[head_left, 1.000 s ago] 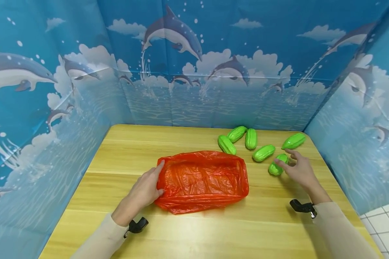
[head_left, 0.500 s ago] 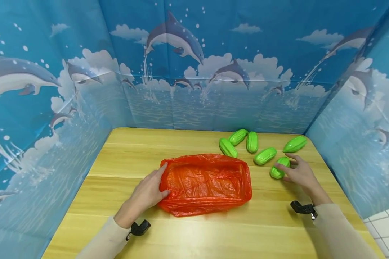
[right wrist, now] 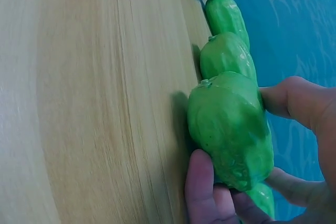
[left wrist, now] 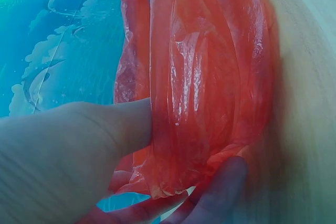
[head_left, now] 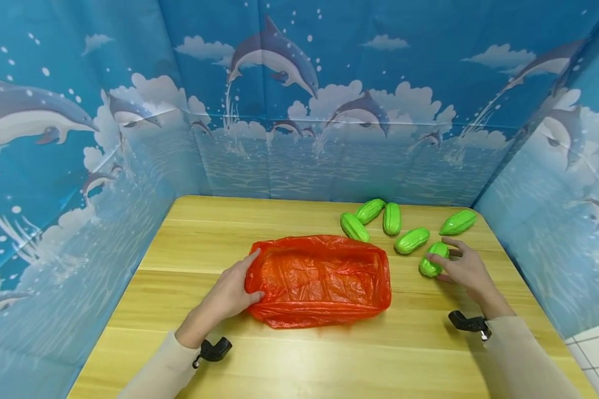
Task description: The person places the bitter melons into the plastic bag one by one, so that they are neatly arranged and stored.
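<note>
Wooden table (head_left: 309, 363): we note grain running left to right.
Left hand (head_left: 227, 293): thumb and fingers spread apart, gripping the left end of the red plastic bag (head_left: 324, 315), mouth upward.
Right hand (head_left: 466, 271): angled inward; we see thumb and fingers pinching a green gourd (head_left: 430, 270), right of the bag.
Five other gourds (head_left: 412, 241): lying farther back.
Dolphin backdrop (head_left: 299, 160): behind the table.

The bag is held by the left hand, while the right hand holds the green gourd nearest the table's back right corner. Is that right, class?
Not quite: the head view shows the right hand holding the green gourd nearest the person, not the corner gourd. The left hand does hold the bag.
</note>
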A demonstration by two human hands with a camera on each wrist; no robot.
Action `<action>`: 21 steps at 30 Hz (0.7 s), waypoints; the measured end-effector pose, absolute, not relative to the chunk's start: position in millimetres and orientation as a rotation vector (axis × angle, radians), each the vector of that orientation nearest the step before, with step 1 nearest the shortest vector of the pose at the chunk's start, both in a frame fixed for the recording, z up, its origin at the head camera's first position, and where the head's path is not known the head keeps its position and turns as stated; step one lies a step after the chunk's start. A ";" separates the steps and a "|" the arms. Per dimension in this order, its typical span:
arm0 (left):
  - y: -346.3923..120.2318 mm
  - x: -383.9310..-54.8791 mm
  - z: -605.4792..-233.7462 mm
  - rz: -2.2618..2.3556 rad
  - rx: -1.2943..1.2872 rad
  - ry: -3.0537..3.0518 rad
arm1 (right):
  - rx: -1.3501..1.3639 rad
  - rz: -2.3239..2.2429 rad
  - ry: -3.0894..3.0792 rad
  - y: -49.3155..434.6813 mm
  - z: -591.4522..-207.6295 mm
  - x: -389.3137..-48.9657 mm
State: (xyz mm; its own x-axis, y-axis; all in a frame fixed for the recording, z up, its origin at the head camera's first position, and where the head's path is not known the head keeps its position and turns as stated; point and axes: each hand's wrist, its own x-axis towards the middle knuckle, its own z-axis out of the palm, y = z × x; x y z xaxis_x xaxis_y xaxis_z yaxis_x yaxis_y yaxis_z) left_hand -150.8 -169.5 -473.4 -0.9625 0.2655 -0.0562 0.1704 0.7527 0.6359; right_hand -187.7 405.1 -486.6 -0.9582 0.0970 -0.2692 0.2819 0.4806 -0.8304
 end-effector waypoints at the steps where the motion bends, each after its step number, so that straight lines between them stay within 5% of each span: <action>1: -169.7 -151.0 -473.0 1.006 0.354 2.801 | 0.330 -1.486 2.540 405.2 -486.9 -186.7; 21: -173.8 -153.7 -474.4 1.126 0.341 2.743 | 0.323 -1.567 2.611 395.8 -464.4 -174.2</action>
